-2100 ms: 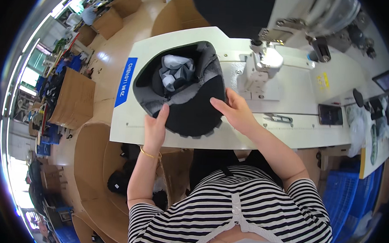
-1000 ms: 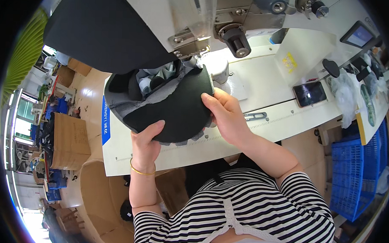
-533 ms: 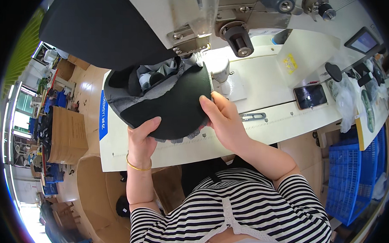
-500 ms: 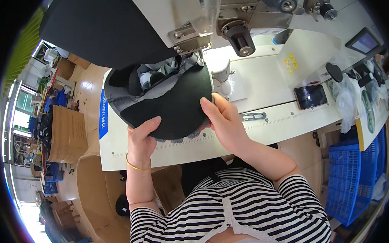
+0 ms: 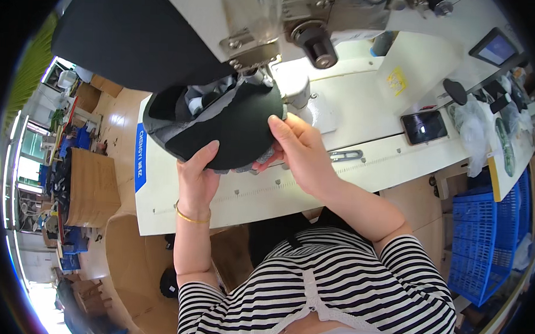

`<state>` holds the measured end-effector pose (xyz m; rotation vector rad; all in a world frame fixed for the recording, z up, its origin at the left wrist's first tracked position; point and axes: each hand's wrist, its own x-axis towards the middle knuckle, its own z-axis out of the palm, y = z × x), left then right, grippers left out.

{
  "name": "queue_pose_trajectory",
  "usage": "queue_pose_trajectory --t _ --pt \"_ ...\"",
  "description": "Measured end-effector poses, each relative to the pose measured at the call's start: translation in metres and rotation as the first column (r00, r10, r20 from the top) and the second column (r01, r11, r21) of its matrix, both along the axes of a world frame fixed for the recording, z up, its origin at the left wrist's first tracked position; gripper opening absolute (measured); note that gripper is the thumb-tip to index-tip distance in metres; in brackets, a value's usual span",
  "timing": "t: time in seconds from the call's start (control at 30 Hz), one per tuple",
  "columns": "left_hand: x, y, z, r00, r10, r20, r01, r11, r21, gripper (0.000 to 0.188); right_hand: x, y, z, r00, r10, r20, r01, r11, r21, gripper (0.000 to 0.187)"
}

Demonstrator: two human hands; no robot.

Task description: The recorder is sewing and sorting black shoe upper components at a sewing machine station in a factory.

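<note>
A black and grey cap (image 5: pixel 236 127) lies tilted under the needle area of a sewing machine (image 5: pixel 255 53), its dark curved brim towards me. My left hand (image 5: pixel 197 176) grips the near left edge, thumb on top and fingers hidden underneath. At the right edge, my right hand (image 5: pixel 306 159) pinches the rim between its thumb and fingers. Crumpled grey cloth shows below the near edge, between my hands. The needle and the stitching spot are hidden behind the machine parts and the cap.
On the white machine table (image 5: pixel 219 209) lie small thread snips (image 5: pixel 345 155) and a dark phone (image 5: pixel 424 126). A black panel (image 5: pixel 136 39) overhangs the far left. Blue crates (image 5: pixel 483 245) stand at the right; a cardboard box (image 5: pixel 93 187) is on the floor at the left.
The cap's near edge has moved away from me, towards the machine, and both hands have followed it while keeping their grip. The right hand has also moved a little to the left.
</note>
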<state>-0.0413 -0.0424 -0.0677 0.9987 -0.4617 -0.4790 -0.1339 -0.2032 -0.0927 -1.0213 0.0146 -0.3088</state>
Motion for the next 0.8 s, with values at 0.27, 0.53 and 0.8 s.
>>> queue_pose_trajectory --t 0.27,0.53,0.8 --pt "0.011 -0.01 -0.006 0.999 0.024 0.024 -0.023 1.0 -0.012 0.044 0.01 -0.002 0.002 0.999 -0.023 0.029 0.024 0.999 -0.043 0.031" --pt "0.009 -0.021 -0.007 0.998 0.058 0.038 -0.058 0.998 0.013 0.041 0.016 -0.008 0.003 0.998 -0.028 0.057 0.028 1.0 0.005 0.03" --pt "-0.008 -0.037 -0.013 0.976 0.198 0.096 -0.201 0.979 0.026 0.039 0.017 -0.012 0.003 0.999 -0.033 0.034 0.032 0.999 0.025 0.027"
